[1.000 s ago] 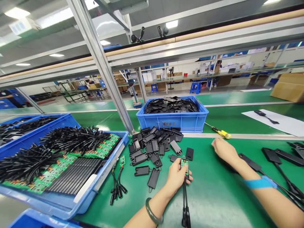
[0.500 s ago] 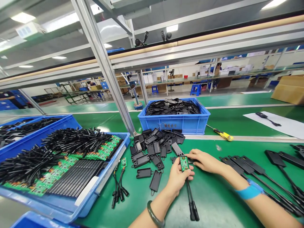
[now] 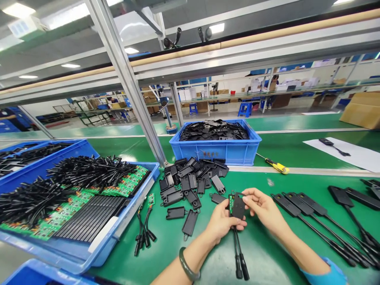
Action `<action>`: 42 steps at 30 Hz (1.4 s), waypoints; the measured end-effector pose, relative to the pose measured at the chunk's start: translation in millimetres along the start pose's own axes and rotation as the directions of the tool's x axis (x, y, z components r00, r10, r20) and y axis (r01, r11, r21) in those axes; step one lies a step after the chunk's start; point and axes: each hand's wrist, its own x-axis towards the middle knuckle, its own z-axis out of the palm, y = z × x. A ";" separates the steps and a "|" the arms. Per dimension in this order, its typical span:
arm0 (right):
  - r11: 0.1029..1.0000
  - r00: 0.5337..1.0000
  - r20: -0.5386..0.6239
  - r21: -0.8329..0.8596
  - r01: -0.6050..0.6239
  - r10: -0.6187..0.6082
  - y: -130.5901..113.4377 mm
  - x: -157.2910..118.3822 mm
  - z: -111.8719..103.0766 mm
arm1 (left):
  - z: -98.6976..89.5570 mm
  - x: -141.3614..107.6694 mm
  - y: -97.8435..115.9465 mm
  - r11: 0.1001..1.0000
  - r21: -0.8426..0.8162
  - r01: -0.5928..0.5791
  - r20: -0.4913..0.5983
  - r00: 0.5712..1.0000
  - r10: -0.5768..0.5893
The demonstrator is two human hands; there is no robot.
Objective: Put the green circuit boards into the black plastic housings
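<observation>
Left hand (image 3: 220, 222) clamped on one circuit board (image 3: 231, 203) with two cables (image 3: 244, 262), right hand (image 3: 261, 206) pinching one black cover (image 3: 239, 206) partly over it, near centre above the worktop (image 3: 268, 257), three cabled cases (image 3: 298, 203) side by side at right, one screwdriver (image 3: 276, 165) beyond.

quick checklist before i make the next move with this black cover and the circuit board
1. Left hand supporting the circuit board: ok, held from the side and below.
2. Right hand on the cover: ok, fingertips at its upper right edge.
3. Cover lined up over the board: not ok, a green strip shows along its left.
4. Board fully seated underneath: cannot tell, cover and fingers hide most of it.
5. Two cables uncrossed below the left hand: ok.
6. Screwdriver clear of both hands: ok, it lies beyond them.
</observation>
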 end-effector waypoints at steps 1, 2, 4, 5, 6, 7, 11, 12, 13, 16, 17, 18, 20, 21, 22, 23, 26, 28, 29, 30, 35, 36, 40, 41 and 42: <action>1.000 1.000 0.014 0.008 -0.012 0.011 2.0 -0.7 1.4 | 0.7 -0.1 0.3 1.000 0.012 0.007 -0.001 1.000 -0.007; 1.000 1.000 0.021 0.012 -0.018 0.018 3.7 -0.9 2.0 | 1.3 -0.1 0.5 1.000 0.020 0.007 -0.003 1.000 -0.007; 1.000 0.999 0.024 0.008 -0.022 0.022 6.2 -0.8 1.6 | 1.6 0.0 0.4 1.000 0.026 -0.012 -0.007 1.000 0.012; 1.000 0.999 0.026 0.002 -0.023 0.023 6.9 -0.7 1.0 | 1.4 0.0 0.2 0.999 0.027 -0.024 -0.006 1.000 0.024; 1.000 0.999 0.026 -0.006 -0.024 0.024 7.4 -0.7 0.5 | 0.9 -0.1 0.0 0.999 0.030 -0.033 -0.001 0.999 0.033; 1.000 0.999 0.025 -0.017 -0.024 0.025 7.9 -0.9 0.2 | 0.3 -0.2 -0.3 0.998 0.039 -0.039 0.007 0.999 0.039; 0.998 0.999 0.020 -0.043 -0.040 0.041 8.8 -2.4 2.7 | -1.6 -0.8 -1.7 0.996 0.073 -0.058 0.054 0.997 0.054; 0.998 0.999 0.017 -0.032 -0.045 0.046 8.7 -2.8 3.9 | -1.6 -1.0 -2.2 0.995 0.070 -0.072 0.062 0.996 0.068; 0.998 0.998 0.015 -0.018 -0.053 0.053 8.4 -3.0 5.0 | -1.3 -1.1 -2.8 0.994 0.066 -0.086 0.067 0.994 0.081; 0.996 0.996 0.013 0.003 -0.090 0.090 6.6 -3.2 6.6 | 0.2 -0.9 -4.9 0.992 0.086 -0.092 0.079 0.993 0.086; 0.994 0.994 0.020 0.000 -0.108 0.108 6.0 -3.2 6.6 | 0.6 -0.7 -5.4 0.991 0.099 -0.089 0.085 0.993 0.080; 0.992 0.991 0.032 0.001 -0.127 0.127 5.6 -3.3 6.3 | 0.8 -0.4 -5.9 0.989 0.114 -0.093 0.092 0.992 0.083; 0.987 0.986 0.061 0.016 -0.158 0.157 5.2 -3.4 5.5 | 0.7 0.2 -6.6 0.983 0.138 -0.118 0.103 0.989 0.104; 0.985 0.983 0.073 0.027 -0.169 0.167 5.2 -3.4 5.2 | 0.4 0.4 -7.0 0.980 0.146 -0.134 0.103 0.987 0.119; 0.984 0.982 0.077 0.034 -0.176 0.173 5.4 -3.5 5.0 | 0.0 0.6 -7.5 0.977 0.154 -0.147 0.101 0.986 0.132; 0.984 0.983 0.071 0.037 -0.173 0.170 5.6 -3.5 4.9 | -0.3 0.7 -8.0 0.974 0.161 -0.158 0.096 0.985 0.144; 0.995 0.995 -0.006 0.017 -0.097 0.098 6.6 -3.3 5.7 | -1.1 1.1 -10.1 0.970 0.175 -0.170 0.083 0.984 0.157; 0.999 0.998 -0.046 -0.013 -0.037 0.036 7.8 -3.2 6.3 | -1.4 1.6 -11.2 0.969 0.177 -0.171 0.078 0.984 0.159; 0.999 0.998 -0.053 -0.027 -0.017 0.016 8.6 -3.1 6.5 | -1.6 1.9 -11.5 0.969 0.177 -0.171 0.075 0.984 0.160; 0.999 0.999 -0.054 -0.041 -0.007 0.005 9.4 -3.1 6.4 | -1.7 2.2 -11.6 0.969 0.176 -0.171 0.071 0.984 0.160; 0.999 0.999 -0.049 -0.051 -0.015 0.013 10.7 -2.7 3.7 | -2.2 2.2 -10.0 0.970 0.173 -0.170 0.070 0.985 0.160; 0.999 0.999 -0.048 -0.050 -0.020 0.018 10.2 -2.6 3.2 | -2.2 2.0 -9.6 0.969 0.175 -0.175 0.075 0.984 0.164; 0.998 0.997 -0.062 -0.039 -0.041 0.039 6.5 -2.5 2.2 | -2.9 1.7 -8.8 0.966 0.187 -0.180 0.100 0.981 0.164; 0.998 0.997 -0.065 -0.035 -0.046 0.044 5.7 -2.5 2.2 | -3.1 1.7 -9.0 0.966 0.188 -0.177 0.104 0.982 0.160; 0.998 0.997 -0.063 -0.028 -0.051 0.050 5.2 -2.6 2.2 | -3.2 1.7 -9.1 0.966 0.189 -0.175 0.104 0.982 0.157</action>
